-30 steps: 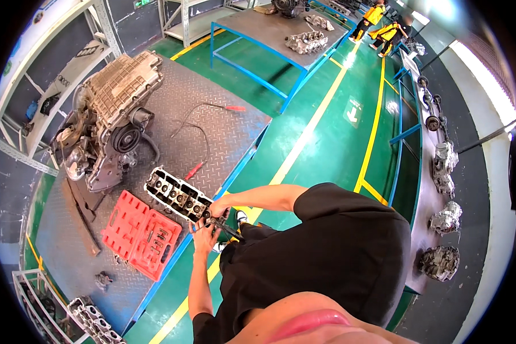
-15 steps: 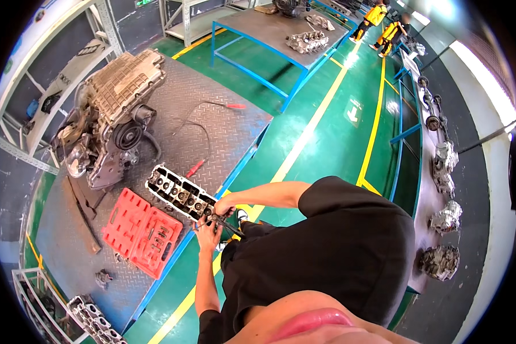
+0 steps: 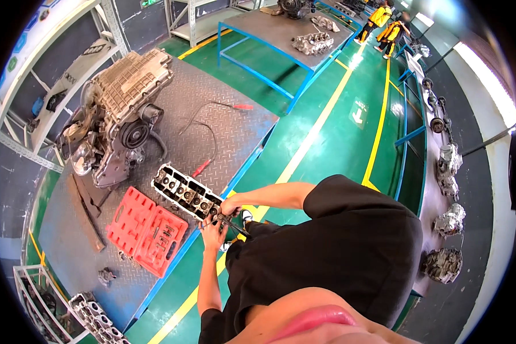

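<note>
A cylinder head lies on the metal-topped bench, its open valve side up, with a row of round valve recesses showing. My right hand is closed at its near right end, around the upper part of a dark metal tool with a long handle. Just below, my left hand has its fingers curled round the same tool, against the end of the head. The tool's handle slants down past the bench edge. What lies between my fingers is partly hidden.
An open red tool case with several sockets lies left of the head. Behind stand a large engine and a cable with red ends. A flat rusty bar is at the left. Two people are far off.
The whole view has shifted slightly, so everything sits a little further right. Both hands stay at the same end of the cylinder head, with the tool still held.
</note>
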`<action>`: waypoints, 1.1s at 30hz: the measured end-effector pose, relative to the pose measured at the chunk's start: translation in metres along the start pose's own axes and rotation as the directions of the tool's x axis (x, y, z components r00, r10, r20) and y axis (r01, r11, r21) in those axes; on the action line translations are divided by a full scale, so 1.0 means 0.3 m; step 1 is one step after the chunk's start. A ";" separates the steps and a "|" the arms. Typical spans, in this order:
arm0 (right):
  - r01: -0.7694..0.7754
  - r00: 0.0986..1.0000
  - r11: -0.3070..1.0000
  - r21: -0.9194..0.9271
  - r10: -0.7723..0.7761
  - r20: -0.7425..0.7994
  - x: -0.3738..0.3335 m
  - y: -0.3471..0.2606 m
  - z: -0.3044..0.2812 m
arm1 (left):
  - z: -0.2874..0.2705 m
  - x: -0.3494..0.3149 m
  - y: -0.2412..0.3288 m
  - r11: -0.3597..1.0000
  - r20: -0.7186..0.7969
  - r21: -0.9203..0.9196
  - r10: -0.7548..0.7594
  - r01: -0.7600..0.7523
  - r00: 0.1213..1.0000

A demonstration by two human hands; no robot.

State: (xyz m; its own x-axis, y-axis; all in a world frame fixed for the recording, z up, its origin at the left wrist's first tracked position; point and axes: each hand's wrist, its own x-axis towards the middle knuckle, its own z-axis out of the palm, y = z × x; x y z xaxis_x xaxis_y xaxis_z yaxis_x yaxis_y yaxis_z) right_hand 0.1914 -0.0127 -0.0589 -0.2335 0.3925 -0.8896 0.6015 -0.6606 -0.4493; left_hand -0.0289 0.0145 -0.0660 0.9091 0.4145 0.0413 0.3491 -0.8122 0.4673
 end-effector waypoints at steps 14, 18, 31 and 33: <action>0.023 0.992 0.985 0.172 -0.001 -0.130 0.038 0.039 0.050 | 0.040 -0.014 -0.008 0.998 -0.003 -0.015 -0.054 0.054 0.999; -0.051 0.981 0.979 0.199 0.086 -0.172 0.027 0.027 0.053 | 0.044 -0.018 -0.008 0.996 -0.078 -0.078 -0.047 0.041 0.996; 0.398 0.780 0.859 0.322 -0.132 -0.612 -0.156 0.068 0.156 | 0.130 -0.050 -0.015 0.991 -0.311 -0.131 -0.028 -0.014 0.950; 0.482 0.726 0.837 0.259 -0.216 -0.653 -0.175 0.084 0.168 | 0.122 -0.045 -0.027 0.994 -0.308 -0.106 -0.015 -0.019 0.951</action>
State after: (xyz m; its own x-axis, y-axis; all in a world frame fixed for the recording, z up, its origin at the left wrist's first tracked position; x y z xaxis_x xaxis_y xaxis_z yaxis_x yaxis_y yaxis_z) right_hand 0.1805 -0.0823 -0.0276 0.1997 0.8455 -0.4952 0.1936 -0.5294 -0.8260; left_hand -0.0357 0.0005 -0.1027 0.7894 0.5330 0.3045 0.3060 -0.7717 0.5576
